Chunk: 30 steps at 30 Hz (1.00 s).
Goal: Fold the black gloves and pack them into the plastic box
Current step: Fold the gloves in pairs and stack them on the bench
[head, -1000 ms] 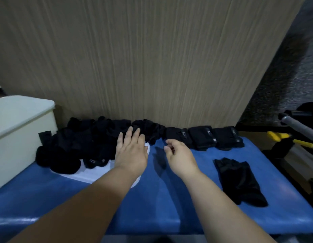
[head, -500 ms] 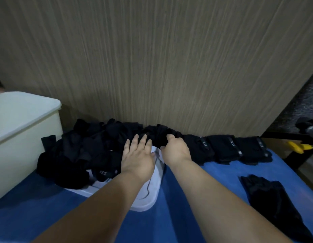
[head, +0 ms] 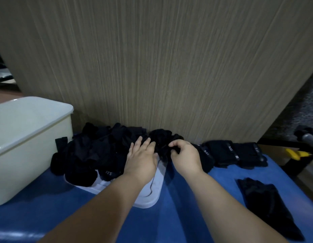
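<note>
Crumpled black fabric glove (head: 161, 142) at the 12 o'clock edge of the heap on the white plastic lid (head: 152, 193), now pinched by the right hand (head: 184, 156) which just reached in, so pickup starts; left hand (head: 141, 158) spread flat beside it, cream plastic box (head: 29, 137) at 9 o'clock.

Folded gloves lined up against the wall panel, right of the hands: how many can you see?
3: one beside the right hand, one in the middle, one farthest right. The hand may hide more.
</note>
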Each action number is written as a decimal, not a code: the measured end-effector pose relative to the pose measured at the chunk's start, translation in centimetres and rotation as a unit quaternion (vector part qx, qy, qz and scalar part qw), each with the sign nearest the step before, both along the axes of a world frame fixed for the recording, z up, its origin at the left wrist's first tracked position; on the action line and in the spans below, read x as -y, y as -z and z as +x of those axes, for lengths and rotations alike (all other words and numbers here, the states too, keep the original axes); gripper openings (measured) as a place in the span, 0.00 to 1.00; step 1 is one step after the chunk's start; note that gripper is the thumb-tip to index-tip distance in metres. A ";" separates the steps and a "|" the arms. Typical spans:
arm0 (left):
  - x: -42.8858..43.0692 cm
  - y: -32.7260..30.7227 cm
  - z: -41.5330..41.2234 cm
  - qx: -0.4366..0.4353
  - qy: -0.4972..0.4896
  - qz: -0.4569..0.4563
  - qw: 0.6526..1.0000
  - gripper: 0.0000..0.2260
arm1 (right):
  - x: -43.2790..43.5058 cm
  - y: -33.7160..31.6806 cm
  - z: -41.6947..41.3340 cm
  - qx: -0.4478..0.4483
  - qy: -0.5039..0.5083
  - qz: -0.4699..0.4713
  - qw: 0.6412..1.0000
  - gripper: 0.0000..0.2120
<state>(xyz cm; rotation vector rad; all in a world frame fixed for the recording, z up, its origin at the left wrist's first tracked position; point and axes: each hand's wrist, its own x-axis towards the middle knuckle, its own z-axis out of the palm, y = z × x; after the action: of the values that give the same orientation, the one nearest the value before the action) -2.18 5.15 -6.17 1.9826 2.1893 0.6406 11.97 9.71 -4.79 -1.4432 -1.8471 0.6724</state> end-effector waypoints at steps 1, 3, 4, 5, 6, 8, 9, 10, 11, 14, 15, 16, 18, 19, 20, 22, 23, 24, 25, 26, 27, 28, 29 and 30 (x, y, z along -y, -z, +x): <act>0.4 -0.2 0.3 0.006 0.006 0.005 1.000 0.21 | 0.1 -0.1 0.4 -0.025 -0.003 -0.004 1.000 0.11; 1.1 -0.6 0.8 0.016 0.017 0.013 1.000 0.20 | 0.2 -0.1 1.0 -0.092 -0.009 -0.025 0.995 0.13; 1.3 -0.7 1.2 0.024 0.018 0.021 0.999 0.20 | 0.2 -0.2 1.2 -0.130 -0.015 -0.039 0.991 0.15; 1.5 -0.7 1.5 0.039 0.018 0.031 0.999 0.20 | 0.2 -0.4 1.5 -0.168 -0.021 -0.052 0.984 0.15; 1.6 -0.7 1.7 0.069 0.015 0.037 0.997 0.19 | 0.3 -0.6 1.8 -0.202 -0.028 -0.063 0.977 0.16; 1.8 -1.0 2.1 0.181 0.009 0.022 0.983 0.19 | 0.4 -0.8 2.2 -0.246 -0.046 -0.079 0.965 0.15; 1.9 -1.2 2.2 0.241 0.006 0.006 0.971 0.20 | 0.6 -0.9 2.4 -0.252 -0.058 -0.086 0.962 0.15; 1.9 -1.4 2.4 0.292 0.004 -0.008 0.956 0.20 | 0.8 -0.8 2.6 -0.248 -0.070 -0.091 0.962 0.15; 2.0 -1.6 2.7 0.342 -0.001 -0.021 0.940 0.21 | 1.0 -0.7 2.8 -0.238 -0.083 -0.094 0.963 0.15; 1.8 -1.7 3.7 0.475 -0.028 -0.044 0.878 0.25 | 1.7 -0.3 3.6 -0.160 -0.127 -0.079 0.976 0.15; 1.6 -1.6 4.1 0.497 -0.037 -0.053 0.866 0.25 | 1.9 -0.2 3.9 -0.132 -0.141 -0.072 0.979 0.15; 1.5 -1.4 4.4 0.503 -0.044 -0.060 0.861 0.23 | 2.1 -0.1 4.2 -0.111 -0.153 -0.070 0.979 0.15; 1.1 -0.9 4.7 0.475 -0.060 -0.052 0.877 0.17 | 2.5 0.0 5.0 -0.088 -0.166 -0.068 0.980 0.15; 1.0 -0.6 4.6 0.445 -0.066 -0.040 0.892 0.14 | 2.6 0.0 5.5 -0.078 -0.162 -0.058 0.982 0.16; 1.0 -0.3 4.6 0.413 -0.071 -0.031 0.907 0.12 | 2.6 0.1 6.1 -0.061 -0.150 -0.037 0.986 0.16; 1.0 0.0 4.5 0.371 -0.078 -0.015 0.925 0.10 | 2.3 0.4 7.5 0.011 -0.102 0.033 0.994 0.16; 1.1 0.1 4.5 0.362 -0.080 -0.011 0.929 0.10 | 2.0 0.6 8.3 0.071 -0.073 0.081 0.992 0.16; 1.1 0.1 4.5 0.354 -0.081 -0.009 0.932 0.10 | 1.6 0.8 8.9 0.140 -0.055 0.123 0.981 0.17; 1.1 0.1 4.5 0.343 -0.080 -0.009 0.936 0.10 | 1.3 1.0 9.3 0.203 -0.054 0.142 0.967 0.19; 1.1 0.0 4.5 0.330 -0.078 -0.011 0.941 0.10 | 1.0 1.2 9.4 0.252 -0.066 0.133 0.956 0.21; 1.0 0.0 4.5 0.317 -0.076 -0.013 0.945 0.09 | 0.8 1.4 9.5 0.285 -0.083 0.109 0.949 0.24; 1.0 0.0 4.5 0.305 -0.075 -0.014 0.949 0.09 | 0.5 1.7 9.4 0.305 -0.099 0.081 0.944 0.25; 1.0 0.0 4.4 0.297 -0.074 -0.015 0.952 0.09 | 0.3 1.9 9.2 0.320 -0.111 0.058 0.939 0.25; 1.0 0.0 4.2 0.292 -0.071 -0.015 0.954 0.09 | 0.1 2.1 9.1 0.331 -0.116 0.041 0.935 0.25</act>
<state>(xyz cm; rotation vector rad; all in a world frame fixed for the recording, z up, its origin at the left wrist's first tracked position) 2.07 4.11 -6.18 1.3810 1.9526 1.0440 21.03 9.63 -6.92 -1.5227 -2.5575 0.2070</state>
